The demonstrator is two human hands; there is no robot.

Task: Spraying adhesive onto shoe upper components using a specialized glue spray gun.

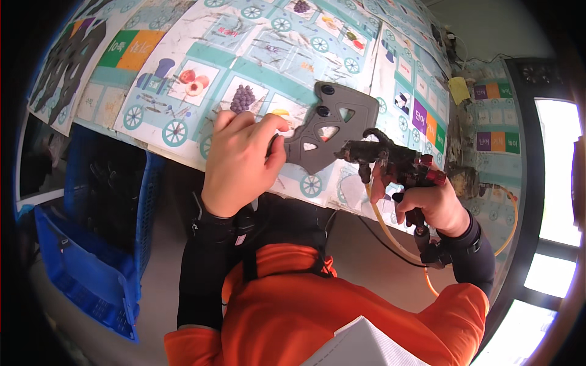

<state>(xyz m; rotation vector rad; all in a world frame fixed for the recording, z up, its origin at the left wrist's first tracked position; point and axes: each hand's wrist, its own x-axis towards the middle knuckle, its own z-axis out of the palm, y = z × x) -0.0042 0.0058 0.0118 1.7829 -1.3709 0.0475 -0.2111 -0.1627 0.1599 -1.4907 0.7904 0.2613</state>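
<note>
Left hand (241, 160) pinches the grey bracket (332, 125) by its near edge; looks stiff, light, probably wet-slick. Right hand (427, 204) wraps the spray gun (390, 160), just right of it.

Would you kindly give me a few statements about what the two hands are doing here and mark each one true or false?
1. The left hand holds a flat grey part by its edge. True.
2. The right hand is empty. False: it grips a spray gun.
3. The spray gun's nozzle points toward the grey part. True.
4. The grey part is solid, with no openings. False: it has several cut-outs and two dark round holes.
5. A blue crate stands at the person's left. True.
6. The table cover is plain white. False: it shows pictures of trains and fruit.
</note>
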